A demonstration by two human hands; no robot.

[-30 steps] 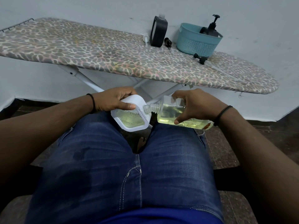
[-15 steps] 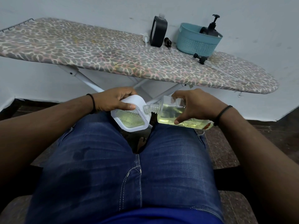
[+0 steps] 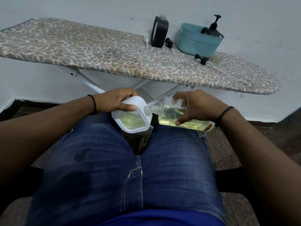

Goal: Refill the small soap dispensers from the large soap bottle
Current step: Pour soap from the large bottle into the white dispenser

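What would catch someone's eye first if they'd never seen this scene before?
Probably the two hands over the lap in blue jeans: the right hand tips a clear bottle of yellowish liquid sideways, its open neck at the white dispenser that the left hand grips. Behind them stretches a leopard-print ironing board, with a black dispenser and a teal basket standing near the wall.

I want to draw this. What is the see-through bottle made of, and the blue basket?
The clear bottle looks like glossy transparent plastic: yellow liquid shows through, and the neck has moulded threads. The teal basket looks like matte plastic, moulded in a fine weave pattern.
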